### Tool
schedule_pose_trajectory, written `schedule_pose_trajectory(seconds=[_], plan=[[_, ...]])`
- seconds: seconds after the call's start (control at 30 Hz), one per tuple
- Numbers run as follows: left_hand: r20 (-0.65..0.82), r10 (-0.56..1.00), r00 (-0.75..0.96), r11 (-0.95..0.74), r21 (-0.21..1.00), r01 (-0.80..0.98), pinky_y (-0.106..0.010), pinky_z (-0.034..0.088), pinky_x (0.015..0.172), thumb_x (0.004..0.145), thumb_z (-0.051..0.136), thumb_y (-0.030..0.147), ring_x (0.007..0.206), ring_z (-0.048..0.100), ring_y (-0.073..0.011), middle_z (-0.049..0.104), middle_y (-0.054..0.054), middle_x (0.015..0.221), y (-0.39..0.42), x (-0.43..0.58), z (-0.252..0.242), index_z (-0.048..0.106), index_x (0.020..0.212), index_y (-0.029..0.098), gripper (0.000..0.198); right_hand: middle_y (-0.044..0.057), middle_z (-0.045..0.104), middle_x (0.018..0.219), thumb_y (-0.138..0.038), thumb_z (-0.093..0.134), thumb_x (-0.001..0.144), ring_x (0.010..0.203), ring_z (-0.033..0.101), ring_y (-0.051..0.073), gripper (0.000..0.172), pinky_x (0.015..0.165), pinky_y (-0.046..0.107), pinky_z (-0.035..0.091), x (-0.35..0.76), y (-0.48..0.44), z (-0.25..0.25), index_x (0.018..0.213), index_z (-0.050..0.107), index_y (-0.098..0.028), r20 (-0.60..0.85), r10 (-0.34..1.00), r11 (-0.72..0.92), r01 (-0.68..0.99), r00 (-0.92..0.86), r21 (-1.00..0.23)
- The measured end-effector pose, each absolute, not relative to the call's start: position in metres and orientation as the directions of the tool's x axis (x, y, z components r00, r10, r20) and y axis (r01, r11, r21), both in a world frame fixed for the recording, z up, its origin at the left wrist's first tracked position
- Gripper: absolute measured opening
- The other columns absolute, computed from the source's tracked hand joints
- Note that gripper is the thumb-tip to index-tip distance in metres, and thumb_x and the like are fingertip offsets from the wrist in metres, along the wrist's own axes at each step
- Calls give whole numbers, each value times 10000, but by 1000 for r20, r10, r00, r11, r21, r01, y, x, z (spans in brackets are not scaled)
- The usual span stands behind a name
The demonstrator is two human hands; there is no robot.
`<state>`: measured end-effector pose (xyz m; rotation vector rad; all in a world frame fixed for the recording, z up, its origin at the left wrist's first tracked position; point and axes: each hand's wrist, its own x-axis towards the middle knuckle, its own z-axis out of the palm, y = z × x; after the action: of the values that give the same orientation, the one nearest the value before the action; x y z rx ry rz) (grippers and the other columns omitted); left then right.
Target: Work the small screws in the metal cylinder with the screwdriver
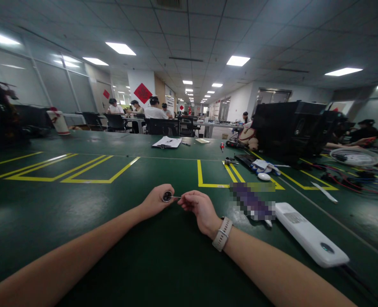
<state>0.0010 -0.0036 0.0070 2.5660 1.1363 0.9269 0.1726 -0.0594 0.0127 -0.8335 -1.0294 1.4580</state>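
Note:
Both my hands meet over the green table (80, 213) near its middle. My left hand (155, 201) is closed around a small round silver and black part (167, 196), held between thumb and fingers. My right hand (198, 207), with a pale watch (222, 233) on its wrist, pinches a thin metal pin or wire (175, 197) that sticks out from the round part toward it. Both forearms rest low over the table.
A white flat device (310, 233) lies right of my right arm, beside a blurred patch. Farther right are a black case (291, 128), gloves, a white mouse (264, 176), a fan guard and cables. Papers (167, 142) lie farther back. Several people sit at distant desks.

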Motion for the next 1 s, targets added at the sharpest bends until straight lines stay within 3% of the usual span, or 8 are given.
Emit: schedule_pose_trajectory(seconds=[0.37,0.7,1.0], plan=[[441,747,498,-650,328,686,-250,350,566,754,520,257,626,480,-138,493,22,662,-5,1,7,464,676,184,121,-6,620,647,-162,601,643,688,537,149,36,691,288,378,168,-71,11,634,636,-167,198,977,177,-227,-73,-958],[438,734,519,-675,391,626,-237,367,575,749,526,274,625,468,-125,481,35,644,-6,0,9,455,648,185,152,15,626,564,-186,549,612,521,520,118,63,560,261,385,175,-55,9,624,595,-144,57,987,-6,-388,-151,-922],[455,751,479,-656,431,619,-239,368,571,739,537,265,615,459,-122,467,41,631,-1,-1,6,452,638,182,156,10,641,587,-178,581,621,539,529,110,46,554,243,374,171,-56,4,648,606,-150,83,988,21,-424,-128,-905]])
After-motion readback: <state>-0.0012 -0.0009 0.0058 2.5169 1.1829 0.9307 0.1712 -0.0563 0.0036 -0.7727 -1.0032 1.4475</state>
